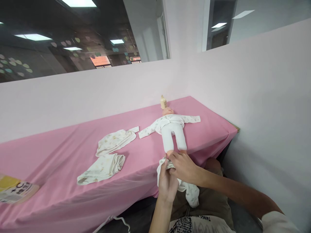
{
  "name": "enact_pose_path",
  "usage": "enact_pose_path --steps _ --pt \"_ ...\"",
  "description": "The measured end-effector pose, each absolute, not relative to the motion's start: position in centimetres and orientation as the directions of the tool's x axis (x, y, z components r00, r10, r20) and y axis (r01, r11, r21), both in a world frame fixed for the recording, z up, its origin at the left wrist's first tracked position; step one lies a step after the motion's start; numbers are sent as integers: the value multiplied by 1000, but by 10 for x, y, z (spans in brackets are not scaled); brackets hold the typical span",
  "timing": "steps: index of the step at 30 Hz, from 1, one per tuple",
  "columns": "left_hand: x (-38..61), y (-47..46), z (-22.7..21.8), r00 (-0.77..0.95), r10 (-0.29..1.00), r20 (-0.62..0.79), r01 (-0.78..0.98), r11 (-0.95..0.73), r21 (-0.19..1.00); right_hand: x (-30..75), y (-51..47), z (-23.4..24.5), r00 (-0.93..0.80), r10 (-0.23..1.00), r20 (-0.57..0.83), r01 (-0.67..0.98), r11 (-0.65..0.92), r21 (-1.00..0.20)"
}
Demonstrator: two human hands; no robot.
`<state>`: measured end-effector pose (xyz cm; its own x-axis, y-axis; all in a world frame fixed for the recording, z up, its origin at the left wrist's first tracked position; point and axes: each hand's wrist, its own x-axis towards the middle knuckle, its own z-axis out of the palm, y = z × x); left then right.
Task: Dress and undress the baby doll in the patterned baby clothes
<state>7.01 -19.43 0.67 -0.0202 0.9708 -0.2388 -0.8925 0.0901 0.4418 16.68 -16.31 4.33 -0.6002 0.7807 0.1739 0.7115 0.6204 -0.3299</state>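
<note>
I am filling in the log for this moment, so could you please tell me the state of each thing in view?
Doll: on its back, arms spread, dressed in white.
Bottle: upright by the doll's head.
Small garment: bunched at the doll's feet, hanging off the table edge.
Left hand: gripping the small garment.
Right hand: gripping the small garment.
Folded clothes: lying loose on the pink tablecloth.
Packet: flat at the left edge.

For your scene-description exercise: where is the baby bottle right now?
In the head view, the baby bottle stands at the table's far side, right of centre, just beyond the doll's head, near the pink wall.
</note>
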Motion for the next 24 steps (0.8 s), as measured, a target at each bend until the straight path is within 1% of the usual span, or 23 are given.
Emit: enact_pose_path --steps 2,4,6,8,12,15,18,21,24 --pt "71 -194 6 -57 969 -241 -862 74 501 164 -163 45 -586 794 162 741 606 -289" --pt "73 -193 7 -100 967 -235 -820 53 570 163 -161 45 -566 810 156 750 584 -311" --pt "75 -192 11 -155 963 -219 -770 21 638 165 -156 43 -534 829 167 730 551 -403" --pt "77 -191 14 -189 960 -209 -729 5 685 167 -150 38 -508 838 199 670 529 -520" --pt "80 -191 20 -177 967 -185 -705 7 710 172 -134 28 -476 837 271 497 510 -702" --pt "80 -194 23 -146 974 -176 -698 25 716 174 -121 25 -430 856 287 409 468 -784" --pt "78 -198 26 -135 980 -148 -677 18 736 176 -109 23 -403 861 310 369 463 -806" --pt "73 -198 24 -131 985 -108 -635 0 773 180 -100 21 -380 861 339 398 483 -780" --pt "65 -189 11 -218 972 -88 -534 -44 844 182 -94 19 -319 875 364 398 472 -787"
